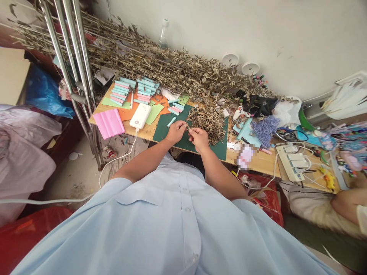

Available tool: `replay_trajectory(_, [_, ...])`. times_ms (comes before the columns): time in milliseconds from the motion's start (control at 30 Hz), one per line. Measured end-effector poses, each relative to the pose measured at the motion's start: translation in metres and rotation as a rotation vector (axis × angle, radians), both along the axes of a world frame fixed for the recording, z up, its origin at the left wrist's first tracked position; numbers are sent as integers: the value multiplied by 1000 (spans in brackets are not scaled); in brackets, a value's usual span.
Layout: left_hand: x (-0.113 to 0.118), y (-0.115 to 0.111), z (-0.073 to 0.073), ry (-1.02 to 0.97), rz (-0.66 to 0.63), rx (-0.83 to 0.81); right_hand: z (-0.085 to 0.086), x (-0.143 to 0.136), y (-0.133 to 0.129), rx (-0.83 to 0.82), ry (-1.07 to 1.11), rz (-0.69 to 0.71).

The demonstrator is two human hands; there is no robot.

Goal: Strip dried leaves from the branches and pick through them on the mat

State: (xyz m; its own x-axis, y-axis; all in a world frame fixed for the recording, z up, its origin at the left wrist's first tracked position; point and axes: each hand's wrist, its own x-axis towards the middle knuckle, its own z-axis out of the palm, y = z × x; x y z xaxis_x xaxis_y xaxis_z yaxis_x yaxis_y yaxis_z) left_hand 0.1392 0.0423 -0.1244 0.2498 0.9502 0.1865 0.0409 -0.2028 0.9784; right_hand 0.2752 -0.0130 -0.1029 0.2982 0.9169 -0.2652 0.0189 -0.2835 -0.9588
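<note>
Centre of the frame, and both grips are nearly closed: the left hand (176, 132) and right hand (198, 139) meet fingertip to fingertip, pinching what looks like a small brown dried scrap (187, 127), too tiny to read clearly. They're working over a dark green flat mat (220, 151) on the pale wooden tabletop (265, 163).

And the tally? Plenty looks done: pale blue and pink paper rolls lie stacked in a left pile (120, 93) and a right pile (146, 91), upper left of centre, with a few more rolls by the mat's top edge and a lone pale blue roll (171, 122) on it. Plenty looks left too: a loose heap of crumbled brown dried leaves (208, 124) just beside the right hand, and a long bank of dried leafy stalks (172, 63) across the top.

Over to the containers! A clear capped bottle (164, 35) stands top centre, contents impossible to tell. Right of centre, a white thin plastic bag (287, 111) sits near a green curved bowl (304, 119); what's inside either, I can't say.
</note>
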Motion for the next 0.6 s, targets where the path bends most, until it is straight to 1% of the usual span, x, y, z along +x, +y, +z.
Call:
replay_trajectory(133, [0,0,0,-3,1,-10,0,-1,0,-30,5,9])
replay_trajectory(200, [0,0,0,16,7,5,-1,1,0,-17,-25,13])
replay_trajectory(267, [0,0,0,43,9,32,-2,4,1,52,-105,11])
replay_trajectory(367, [1,0,-3,78,1,79,-1,10,3,224,-299,-14])
replay_trajectory(433, [2,1,-5,107,-3,128,2,12,5,304,-412,-16])
replay_trajectory(500, [4,2,-8,152,-12,183,4,13,6,329,-478,14])
replay_trajectory(600, [5,2,-10,209,-23,231,5,13,8,317,-515,72])
